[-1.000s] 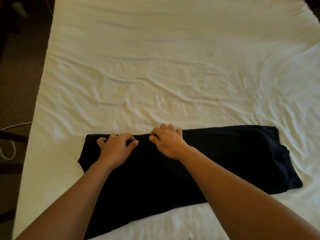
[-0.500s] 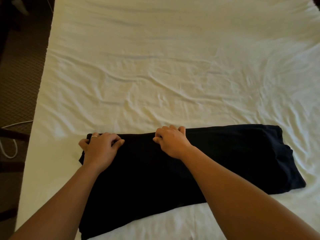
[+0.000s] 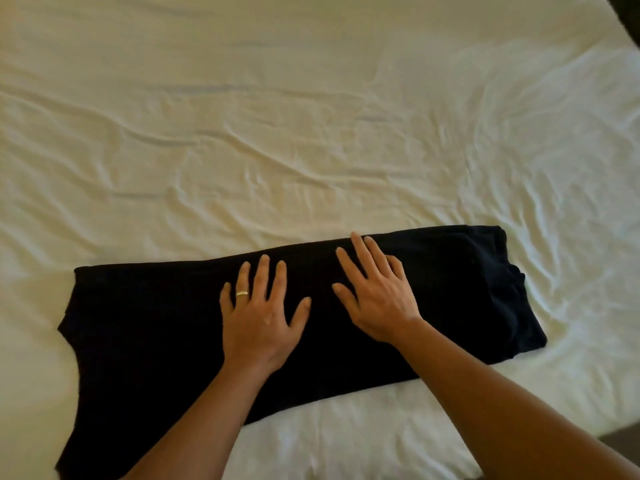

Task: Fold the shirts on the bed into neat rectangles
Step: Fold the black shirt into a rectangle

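Two forearms enter from the near edge and reach onto one dark shirt [image 3: 156, 327] laid crosswise on the bed [image 3: 311, 133]. The left hand [image 3: 258, 317] lies flat on the middle of the shirt, fingers spread and straight, a ring [image 3: 242, 293] on one finger. The right hand [image 3: 375, 299] lies just beside it to the right, also flat with fingers spread, fingertips close to the far folded edge. Neither hand pinches cloth.

Judged step: smoothing the long folded band before the next fold. To do it well, keep both palms flat and sweep outward from the middle toward the left and right ends, pressing evenly so no crease is trapped. Square the far edge first.

The shirt lies under both hands and extends well beyond them on either side. Its right end is bunched and thicker; its left end flares toward the near edge and is not yet rectangular. Beyond the shirt, wrinkled sheet runs to the far side.
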Motion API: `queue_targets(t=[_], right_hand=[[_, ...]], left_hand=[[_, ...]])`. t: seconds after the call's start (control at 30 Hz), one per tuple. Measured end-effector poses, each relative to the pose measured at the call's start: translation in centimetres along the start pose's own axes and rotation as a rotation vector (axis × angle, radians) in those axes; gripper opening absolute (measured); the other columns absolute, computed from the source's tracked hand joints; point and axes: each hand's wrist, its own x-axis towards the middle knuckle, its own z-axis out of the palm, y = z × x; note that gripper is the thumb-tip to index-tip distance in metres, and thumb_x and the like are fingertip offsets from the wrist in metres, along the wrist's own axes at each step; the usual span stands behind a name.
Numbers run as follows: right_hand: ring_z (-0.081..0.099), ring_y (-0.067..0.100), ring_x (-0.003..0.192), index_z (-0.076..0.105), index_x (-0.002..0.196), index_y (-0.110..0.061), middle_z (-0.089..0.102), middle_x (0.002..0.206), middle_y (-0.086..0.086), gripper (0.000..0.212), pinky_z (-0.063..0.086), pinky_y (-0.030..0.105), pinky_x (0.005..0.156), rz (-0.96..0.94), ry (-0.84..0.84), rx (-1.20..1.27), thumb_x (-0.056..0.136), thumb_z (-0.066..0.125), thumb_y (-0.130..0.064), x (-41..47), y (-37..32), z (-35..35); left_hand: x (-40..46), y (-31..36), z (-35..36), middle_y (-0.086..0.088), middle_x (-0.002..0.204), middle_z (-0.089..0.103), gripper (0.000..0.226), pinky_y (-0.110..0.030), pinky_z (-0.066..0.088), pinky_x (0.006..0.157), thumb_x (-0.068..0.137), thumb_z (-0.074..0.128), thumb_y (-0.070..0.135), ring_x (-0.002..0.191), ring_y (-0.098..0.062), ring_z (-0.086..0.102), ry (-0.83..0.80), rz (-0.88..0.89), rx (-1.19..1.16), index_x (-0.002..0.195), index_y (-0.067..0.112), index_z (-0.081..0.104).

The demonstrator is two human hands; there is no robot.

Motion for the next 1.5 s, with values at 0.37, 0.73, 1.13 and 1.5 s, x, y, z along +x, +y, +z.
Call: queue_targets(t=[0.37, 0.73, 1.13, 1.5], right_hand=[[-0.012, 0.023, 0.155, 0.006, 0.161, -0.033, -0.010, 0.169, 0.001, 0.067, 0.000, 0.050, 0.122, 0.237, -0.002, -0.055, 0.102, 0.006, -0.065, -6.6, 13.7, 0.9], [0.041, 0.030, 0.133, 0.036, 0.148, -0.022, 0.041, 0.144, 0.005, 0.092, 0.041, 0.052, 0.107, 0.917, 0.084, 0.776, 0.078, 0.066, -0.074, -8.0, 20.3, -1.4], [0.069, 0.018, 0.076, 0.065, 0.109, -0.018, 0.070, 0.090, 0.001, 0.026, 0.058, 0.037, 0.066, 0.681, 0.051, 0.869, 0.089, 0.073, -0.033, -7.4, 17.5, -7.7], [0.070, 0.003, 0.085, 0.071, 0.107, -0.030, 0.074, 0.091, -0.013, 0.028, 0.057, 0.027, 0.078, 0.232, -0.050, 1.145, 0.093, 0.065, -0.052, -6.0, -4.1, -12.7]], left_hand=[[-0.2, 1.5, 0.8, -0.017, 0.164, 0.028, 0.078, -0.064, 0.024, 0.114, 0.096, 0.029, 0.060, 0.150, -0.041, 0.027, -0.007, 0.006, 0.195, 0.156, 0.011, 0.035], [0.2, 12.1, 4.0, -0.013, 0.170, 0.007, 0.079, -0.067, 0.009, 0.119, 0.097, 0.008, 0.073, 0.156, -0.039, 0.006, -0.068, 0.137, 0.181, 0.163, 0.029, 0.009], [0.2, 13.8, -0.2, -0.001, 0.165, 0.021, 0.063, -0.055, 0.016, 0.119, 0.100, 0.048, 0.053, 0.153, -0.028, 0.014, -0.179, -0.031, -0.251, 0.157, 0.031, 0.032], [-3.0, 3.7, -8.7, -0.010, 0.125, 0.071, 0.077, -0.046, 0.052, 0.090, 0.095, 0.032, 0.076, 0.110, -0.034, 0.070, -0.455, -0.632, -1.984, 0.132, 0.019, 0.067]])
